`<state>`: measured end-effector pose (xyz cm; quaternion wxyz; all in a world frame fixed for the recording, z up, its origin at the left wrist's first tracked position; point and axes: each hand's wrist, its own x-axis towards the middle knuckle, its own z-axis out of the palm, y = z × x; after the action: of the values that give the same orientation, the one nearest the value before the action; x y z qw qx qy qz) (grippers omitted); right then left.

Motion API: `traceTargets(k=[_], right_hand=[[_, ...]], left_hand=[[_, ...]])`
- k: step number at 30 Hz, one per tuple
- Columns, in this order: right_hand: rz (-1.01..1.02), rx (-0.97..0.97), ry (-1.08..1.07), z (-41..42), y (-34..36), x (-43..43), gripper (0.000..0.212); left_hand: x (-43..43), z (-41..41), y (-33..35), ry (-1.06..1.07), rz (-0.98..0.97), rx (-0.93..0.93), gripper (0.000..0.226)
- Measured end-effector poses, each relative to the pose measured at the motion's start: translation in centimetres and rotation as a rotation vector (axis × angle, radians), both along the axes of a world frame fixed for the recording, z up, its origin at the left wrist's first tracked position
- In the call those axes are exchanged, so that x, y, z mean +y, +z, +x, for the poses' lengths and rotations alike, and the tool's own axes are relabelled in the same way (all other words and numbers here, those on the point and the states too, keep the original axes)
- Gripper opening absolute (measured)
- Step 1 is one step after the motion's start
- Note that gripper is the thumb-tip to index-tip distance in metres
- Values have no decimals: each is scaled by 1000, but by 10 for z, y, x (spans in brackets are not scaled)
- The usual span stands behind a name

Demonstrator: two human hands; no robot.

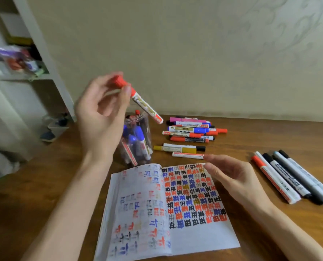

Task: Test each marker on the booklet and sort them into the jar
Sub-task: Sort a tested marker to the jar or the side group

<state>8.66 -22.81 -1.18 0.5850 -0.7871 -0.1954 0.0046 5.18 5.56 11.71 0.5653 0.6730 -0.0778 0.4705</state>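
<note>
**Red marker held over the jar**

The left hand (102, 113) is raised above the table (43, 185). Its fingertips pinch the capped end of a red marker (146, 107), which slants down to the right, its lower end just above the jar's rim. Motion blur smears the fingers and cap, so the exact grip is hard to read.

The clear jar (138, 140) stands behind the open booklet (166, 210). The left wrist hides its left side, and blue and red markers show inside.

The right hand (230, 176) hovers over the booklet's upper right corner, fingers loose and holding nothing.

A pile of markers (190, 129) lies beyond, and a row of markers (292, 178) lies to the right. The shelf (25, 72) at far left is too blurred to make out its contents.
</note>
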Motion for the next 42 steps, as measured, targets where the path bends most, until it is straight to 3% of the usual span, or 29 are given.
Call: traceTargets(k=[5,12,18,22,27,35,38,42], right_hand=[[-10,5,-14,-1,1,4,47],[-30,-1,-41,-2,3,7,39],[-49,17,-51,-1,1,8,29],[-61,28,-51,-1,2,9,27],[-51,41,-55,-3,4,9,26],[-58,42,-47,-5,6,10,25],[-63,41,-67,-5,6,11,25],[-99,10,-115,0,1,10,21]], left_hand=[[35,10,29,206,64,-160,27],[50,25,-2,267,171,65,25],[55,26,-2,317,213,45,27],[55,31,-14,283,274,157,28],[54,29,-36,349,386,278,15],[54,25,-50,240,471,306,40],[47,21,-55,280,476,218,45],[9,3,-66,395,450,-74,24]])
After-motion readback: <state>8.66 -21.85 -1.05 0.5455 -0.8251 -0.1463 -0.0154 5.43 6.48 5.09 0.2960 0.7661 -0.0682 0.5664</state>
